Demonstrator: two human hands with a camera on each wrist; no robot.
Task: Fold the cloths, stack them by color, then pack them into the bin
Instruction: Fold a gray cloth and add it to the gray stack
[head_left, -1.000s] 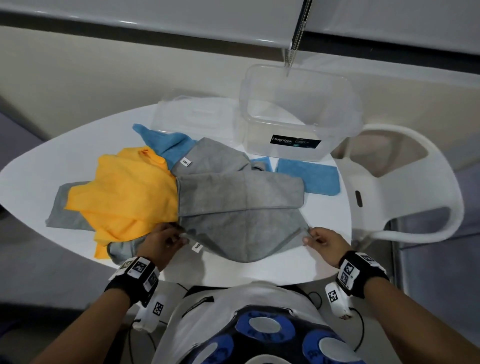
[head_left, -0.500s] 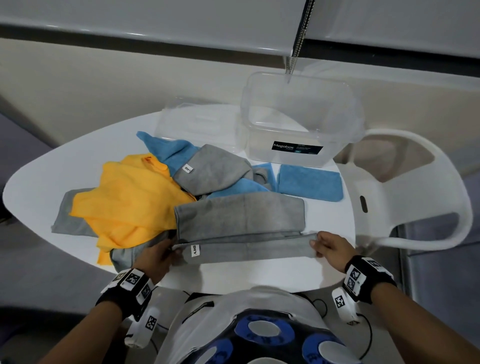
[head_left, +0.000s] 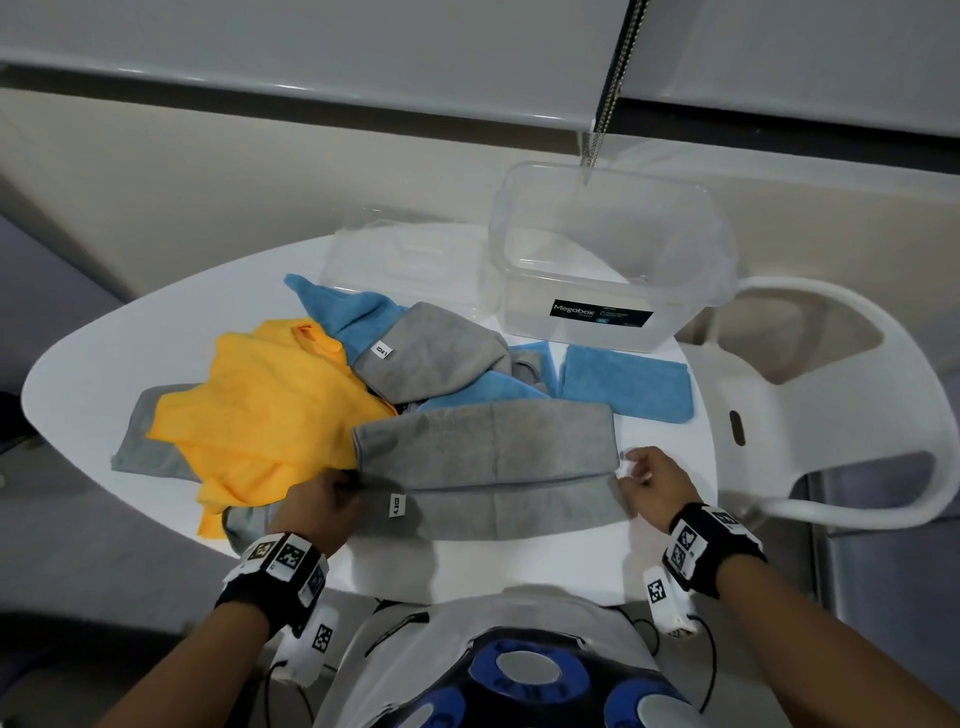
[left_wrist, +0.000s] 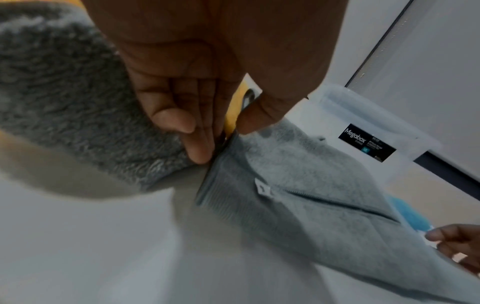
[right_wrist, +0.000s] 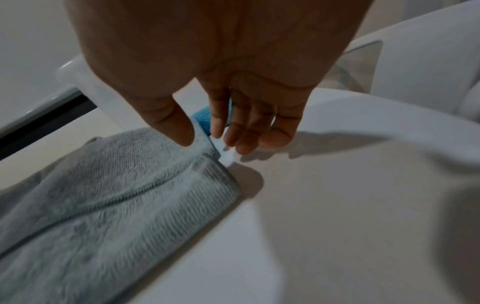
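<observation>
A gray cloth (head_left: 488, 467) lies folded into a long strip across the near part of the white table (head_left: 104, 364). My left hand (head_left: 353, 488) pinches its left end between thumb and fingers (left_wrist: 197, 144). My right hand (head_left: 626, 470) pinches the right end, with the thumb (right_wrist: 182, 133) on top of the cloth (right_wrist: 116, 195). Behind the strip lie a yellow cloth (head_left: 260, 415), a crumpled gray cloth (head_left: 436, 348) and a loose blue cloth (head_left: 337, 306). A folded blue cloth (head_left: 628, 384) lies flat at the right. The clear bin (head_left: 608, 260) stands empty at the back right.
The bin's clear lid (head_left: 405, 249) lies on the table left of the bin. Another gray cloth (head_left: 140, 441) sticks out from under the yellow one at the left. A white chair (head_left: 831, 415) stands close to the table's right edge.
Both hands brought the gray cloth's hanging near edge up onto the table and forward. The cloth went from a wide drooping sheet to a narrow folded strip.
</observation>
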